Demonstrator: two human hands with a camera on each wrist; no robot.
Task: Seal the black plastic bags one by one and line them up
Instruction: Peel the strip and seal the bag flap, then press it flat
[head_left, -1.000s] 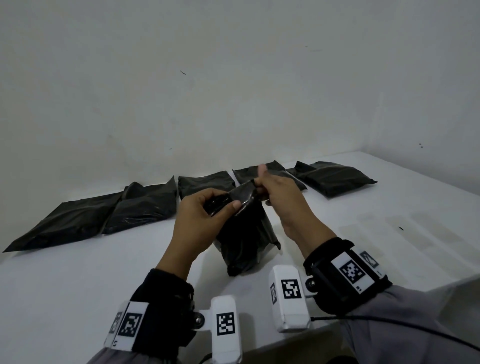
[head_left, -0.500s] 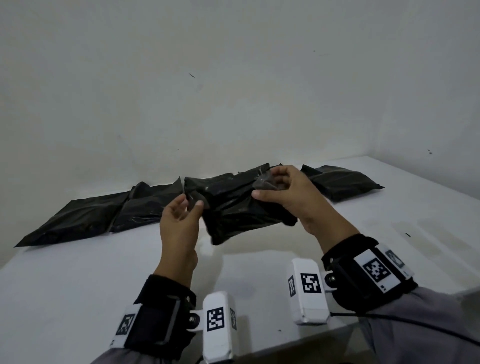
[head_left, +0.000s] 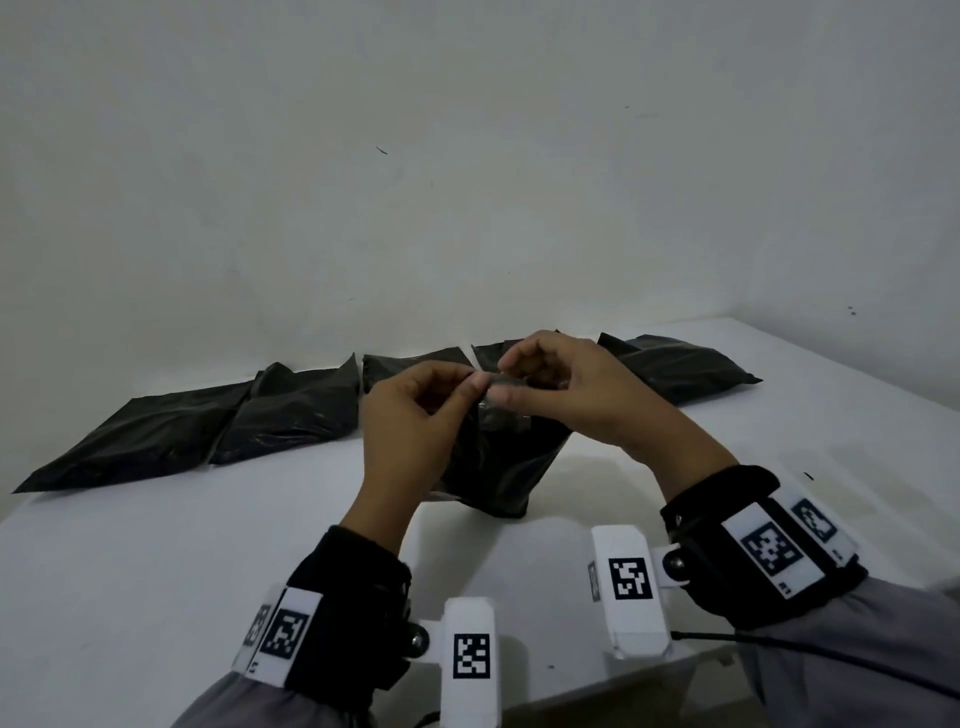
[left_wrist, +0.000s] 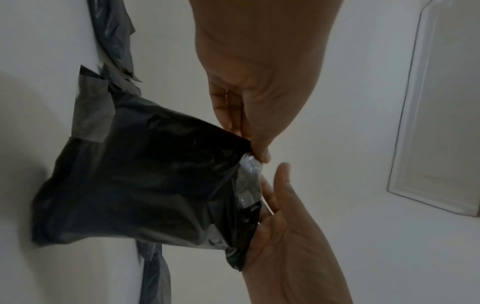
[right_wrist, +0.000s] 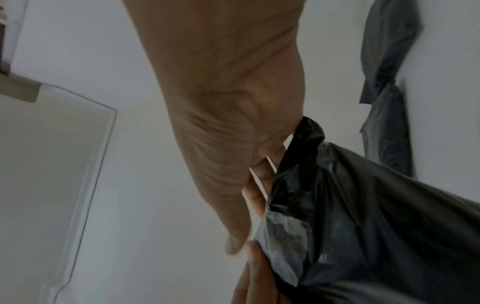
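Sealing step in hand: left hand (head_left: 410, 415) and right hand (head_left: 566, 389) both pinch the upright bag's (head_left: 498, 467) flap (head_left: 501, 384). Next: press flap shut, then align bag with the row (head_left: 291, 410).

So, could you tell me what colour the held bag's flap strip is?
Silvery grey strip, clearest in the left wrist view.

left hand (head_left: 410, 431) + right hand (head_left: 571, 395): pinch bag (head_left: 498, 467) top | bag upright on table (head_left: 156, 571) | five bags (head_left: 291, 410) rowed behind

black bags (head_left: 291, 410), white table (head_left: 156, 571), grey sleeves (head_left: 852, 670)
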